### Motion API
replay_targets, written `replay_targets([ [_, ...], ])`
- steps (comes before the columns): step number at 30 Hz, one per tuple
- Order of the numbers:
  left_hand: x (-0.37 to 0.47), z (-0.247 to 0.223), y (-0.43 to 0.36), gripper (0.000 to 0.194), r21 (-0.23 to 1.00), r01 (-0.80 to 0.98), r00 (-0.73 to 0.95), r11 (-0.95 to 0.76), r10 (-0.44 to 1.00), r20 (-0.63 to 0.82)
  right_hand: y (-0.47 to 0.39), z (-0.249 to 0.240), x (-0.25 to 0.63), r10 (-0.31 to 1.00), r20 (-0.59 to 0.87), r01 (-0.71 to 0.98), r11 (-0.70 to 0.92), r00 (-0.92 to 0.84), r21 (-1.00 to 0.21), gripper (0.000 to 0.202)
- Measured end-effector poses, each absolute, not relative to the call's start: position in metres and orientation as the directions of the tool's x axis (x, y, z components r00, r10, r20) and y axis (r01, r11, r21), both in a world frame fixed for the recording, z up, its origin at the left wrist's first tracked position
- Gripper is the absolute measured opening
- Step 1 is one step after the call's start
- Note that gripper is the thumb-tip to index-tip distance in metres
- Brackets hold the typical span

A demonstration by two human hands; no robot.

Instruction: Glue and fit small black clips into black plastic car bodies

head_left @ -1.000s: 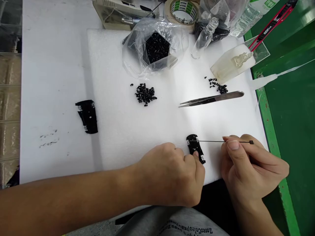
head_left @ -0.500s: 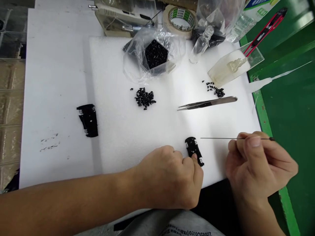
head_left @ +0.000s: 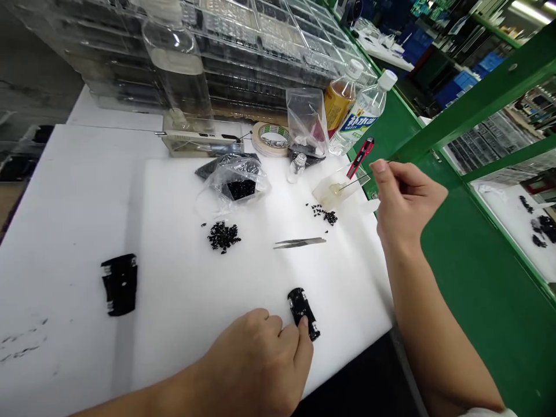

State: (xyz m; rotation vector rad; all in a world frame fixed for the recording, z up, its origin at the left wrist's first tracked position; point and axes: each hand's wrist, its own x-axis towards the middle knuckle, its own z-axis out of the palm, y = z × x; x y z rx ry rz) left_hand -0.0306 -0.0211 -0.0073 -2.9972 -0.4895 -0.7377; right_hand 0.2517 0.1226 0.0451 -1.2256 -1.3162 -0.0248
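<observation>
My left hand (head_left: pixel 264 359) is curled closed, one fingertip pressing the lower end of a small black part with silvery patches (head_left: pixel 299 302) against the white foam sheet. Raised at the right, my right hand (head_left: pixel 410 200) pinches a thin needle (head_left: pixel 362 176). The needle's tip reaches a pale yellowish blob (head_left: pixel 336 188) on a clear plastic dish (head_left: pixel 319 191). Just below the dish lies a small cluster of black bits (head_left: pixel 329 217). Metal tweezers (head_left: pixel 299 243) rest between that cluster and the black part. A bigger pile of black bits (head_left: pixel 223 236) sits farther left.
A second, larger black part (head_left: pixel 120 285) lies on the left. Behind stand an open plastic bag of black bits (head_left: pixel 241 188), a tape roll (head_left: pixel 260 139), a small glass vial (head_left: pixel 296 168), a red cutter knife (head_left: pixel 361 157) and drink bottles (head_left: pixel 362 119). A green frame (head_left: pixel 460 243) borders the right.
My right hand has moved up and away from beside the black part, bringing the needle tip to the blob on the dish. The left hand keeps pressing the part. The camera view has tilted up.
</observation>
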Motion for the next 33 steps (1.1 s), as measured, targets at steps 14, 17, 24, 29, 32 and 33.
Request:
replay_targets([
  [14,-0.029,-0.004,-0.022,0.026,0.087,0.330,0.834,-0.940,0.333,0.440,0.069,0.053,0.221,0.938,0.210,0.472,0.323,-0.277,-0.820,0.069],
  [17,-0.028,-0.005,-0.022,0.027,0.100,0.334,0.823,-0.937,0.342,0.454,0.057,0.045,0.187,0.875,0.013,0.500,0.289,-0.484,-0.816,0.060],
  [24,-0.028,-0.004,-0.020,0.035,0.126,0.305,0.840,-0.944,0.330,0.432,0.050,0.051,0.202,0.953,0.220,0.490,0.296,-0.208,-0.820,0.015],
  [29,-0.027,-0.001,-0.018,0.033,0.126,0.292,0.839,-0.948,0.317,0.443,0.018,0.018,0.244,0.946,0.111,0.320,0.009,0.304,-0.947,0.025],
  [32,-0.026,-0.001,-0.017,0.028,0.152,0.291,0.846,-0.945,0.328,0.421,0.012,-0.001,0.245,0.928,0.123,0.326,0.002,0.351,-0.946,0.026],
  [33,-0.025,-0.001,-0.017,0.025,0.159,0.291,0.846,-0.943,0.331,0.418,0.013,-0.003,0.244,0.927,0.138,0.353,0.006,0.349,-0.935,0.025],
])
